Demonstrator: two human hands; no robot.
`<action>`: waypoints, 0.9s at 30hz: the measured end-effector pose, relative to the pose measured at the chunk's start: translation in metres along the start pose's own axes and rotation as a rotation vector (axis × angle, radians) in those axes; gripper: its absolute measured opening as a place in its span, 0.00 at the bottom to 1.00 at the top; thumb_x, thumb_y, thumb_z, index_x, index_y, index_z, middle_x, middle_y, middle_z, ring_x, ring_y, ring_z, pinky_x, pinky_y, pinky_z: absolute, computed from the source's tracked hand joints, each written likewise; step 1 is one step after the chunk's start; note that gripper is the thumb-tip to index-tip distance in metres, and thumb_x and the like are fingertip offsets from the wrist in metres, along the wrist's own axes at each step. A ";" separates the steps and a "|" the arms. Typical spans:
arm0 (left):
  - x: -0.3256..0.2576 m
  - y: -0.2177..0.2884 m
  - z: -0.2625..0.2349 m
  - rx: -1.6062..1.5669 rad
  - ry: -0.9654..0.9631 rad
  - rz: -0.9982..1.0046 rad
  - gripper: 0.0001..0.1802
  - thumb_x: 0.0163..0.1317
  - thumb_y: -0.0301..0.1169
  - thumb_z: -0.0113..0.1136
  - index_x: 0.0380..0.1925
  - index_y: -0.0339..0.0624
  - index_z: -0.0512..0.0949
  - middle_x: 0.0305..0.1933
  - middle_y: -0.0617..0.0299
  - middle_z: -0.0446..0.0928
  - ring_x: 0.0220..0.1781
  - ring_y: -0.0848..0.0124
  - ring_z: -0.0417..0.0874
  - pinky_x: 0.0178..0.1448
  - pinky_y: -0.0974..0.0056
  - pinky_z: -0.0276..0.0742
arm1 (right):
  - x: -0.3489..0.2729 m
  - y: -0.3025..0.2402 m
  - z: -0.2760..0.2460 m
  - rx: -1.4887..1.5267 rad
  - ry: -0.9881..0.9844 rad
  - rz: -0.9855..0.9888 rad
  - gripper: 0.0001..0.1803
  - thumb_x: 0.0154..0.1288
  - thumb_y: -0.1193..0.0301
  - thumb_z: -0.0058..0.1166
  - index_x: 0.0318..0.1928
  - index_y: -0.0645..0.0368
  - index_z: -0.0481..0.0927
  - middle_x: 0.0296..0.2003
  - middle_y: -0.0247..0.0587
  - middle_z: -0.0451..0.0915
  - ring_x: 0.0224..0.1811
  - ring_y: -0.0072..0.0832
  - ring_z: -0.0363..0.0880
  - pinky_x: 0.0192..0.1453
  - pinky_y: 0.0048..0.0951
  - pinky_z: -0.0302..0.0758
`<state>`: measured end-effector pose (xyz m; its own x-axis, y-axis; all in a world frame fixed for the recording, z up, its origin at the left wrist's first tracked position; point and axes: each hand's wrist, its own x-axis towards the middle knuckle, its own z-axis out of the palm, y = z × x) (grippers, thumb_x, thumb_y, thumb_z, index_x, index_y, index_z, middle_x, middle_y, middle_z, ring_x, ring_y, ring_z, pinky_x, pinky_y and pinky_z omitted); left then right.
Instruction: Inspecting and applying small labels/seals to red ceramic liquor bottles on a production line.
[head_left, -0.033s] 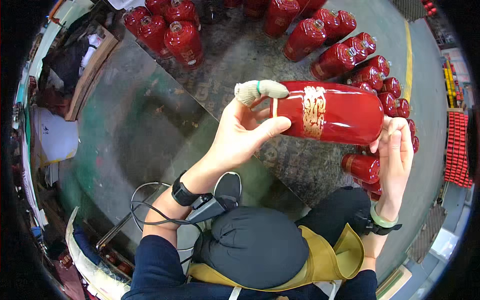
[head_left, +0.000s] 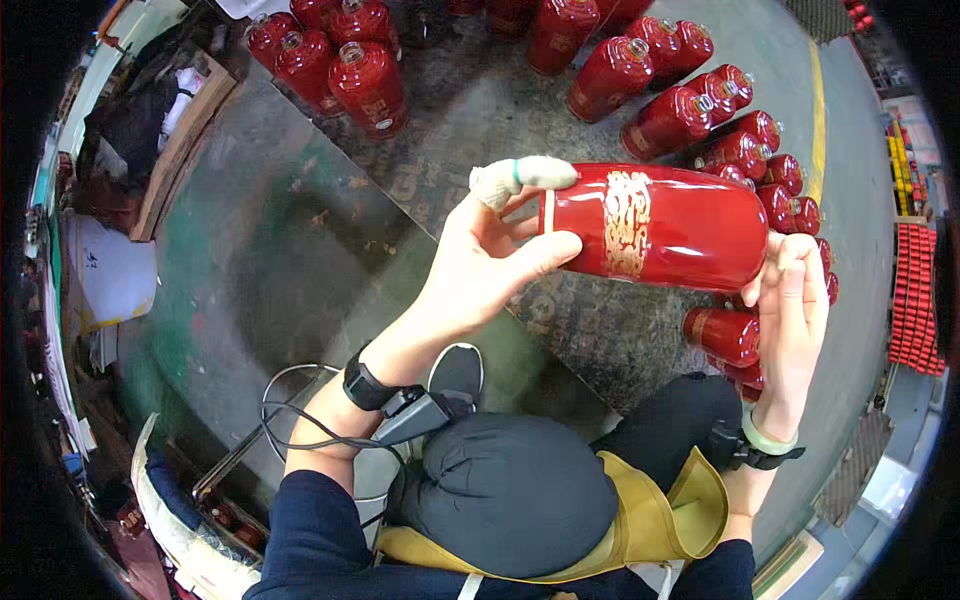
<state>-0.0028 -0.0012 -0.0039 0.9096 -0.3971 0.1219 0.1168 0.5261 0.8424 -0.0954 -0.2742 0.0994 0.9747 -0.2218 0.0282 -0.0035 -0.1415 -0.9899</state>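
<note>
A glossy red bottle with a gold ornamental pattern lies sideways in the air between my two hands. My left hand grips its flatter left end, which has a pale band. The thumb presses the near side, and a finger in a cream knitted cover rests along the far side. My right hand closes on the rounded right end with its fingertips. Whether a neck sits behind those fingers is hidden.
Many red bottles stand in a curve on the dark board beyond and to the right. Another group of bottles stands at the far left. A wooden-edged box and a white bucket are left. A cable hangs by my left forearm.
</note>
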 end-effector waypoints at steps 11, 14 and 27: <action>0.008 0.014 0.000 -0.266 -0.021 -0.442 0.29 0.62 0.36 0.72 0.60 0.37 0.75 0.56 0.55 0.82 0.56 0.69 0.84 0.56 0.56 0.87 | 0.006 -0.001 0.006 -0.052 0.017 -0.127 0.10 0.83 0.66 0.43 0.49 0.59 0.74 0.42 0.31 0.72 0.38 0.16 0.66 0.42 0.20 0.67; 0.013 0.014 0.000 -0.337 -0.039 -0.539 0.27 0.65 0.35 0.70 0.59 0.34 0.73 0.57 0.53 0.81 0.56 0.65 0.85 0.53 0.50 0.89 | 0.005 -0.008 0.012 -0.098 0.087 -0.085 0.12 0.83 0.66 0.44 0.49 0.61 0.75 0.34 0.30 0.73 0.33 0.15 0.67 0.42 0.20 0.67; 0.008 0.010 -0.007 -0.060 -0.285 -0.162 0.59 0.44 0.18 0.81 0.74 0.49 0.55 0.75 0.56 0.59 0.73 0.61 0.70 0.64 0.51 0.84 | 0.000 -0.012 -0.007 0.215 0.169 0.240 0.11 0.80 0.68 0.50 0.51 0.63 0.79 0.41 0.36 0.81 0.36 0.20 0.75 0.42 0.25 0.75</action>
<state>0.0079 0.0060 0.0019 0.7300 -0.6694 0.1378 0.2818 0.4786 0.8316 -0.0966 -0.2795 0.1121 0.9010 -0.3827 -0.2041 -0.1634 0.1365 -0.9771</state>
